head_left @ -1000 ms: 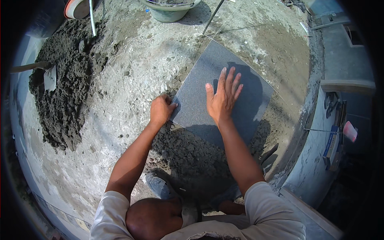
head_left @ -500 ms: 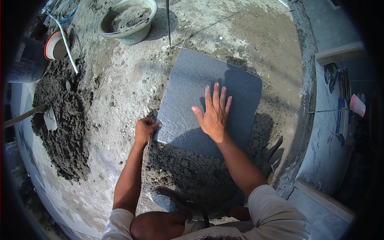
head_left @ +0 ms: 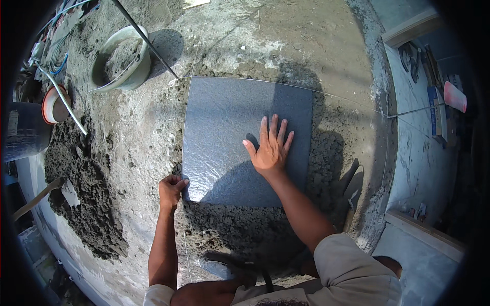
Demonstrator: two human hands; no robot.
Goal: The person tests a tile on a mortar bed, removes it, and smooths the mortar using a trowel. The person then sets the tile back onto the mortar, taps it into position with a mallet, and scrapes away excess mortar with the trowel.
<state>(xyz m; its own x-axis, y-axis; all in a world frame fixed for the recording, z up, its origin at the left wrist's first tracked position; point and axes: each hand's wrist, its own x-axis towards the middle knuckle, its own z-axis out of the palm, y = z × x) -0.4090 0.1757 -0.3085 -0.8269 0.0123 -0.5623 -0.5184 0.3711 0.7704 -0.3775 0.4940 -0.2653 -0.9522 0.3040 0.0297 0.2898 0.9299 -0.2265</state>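
Note:
A square grey tile [head_left: 229, 107] lies on rough mortar [head_left: 240, 229] with thin string lines along its top and left edges. My right hand [head_left: 270, 150] is spread flat on the tile, right of its middle, fingers apart. At the lower left corner my left hand [head_left: 171, 188] has its fingers closed on the tile's edge, thumb against the corner. My shadow crosses the tile's lower and right parts.
Left are a mortar heap [head_left: 81, 214] with a wooden-handled tool [head_left: 38, 200], a tub of grey material [head_left: 117, 76], a red-rimmed bucket [head_left: 56, 104], a dark drum [head_left: 25, 132] and pipes. A rod [head_left: 145, 38] reaches the tile. Tools [head_left: 436, 115] lie on the right ledge.
The view has swung anticlockwise and shifted, so tile and surroundings now appear squarer and lower. My hands keep their places on the tile, left at the corner, right spread flat.

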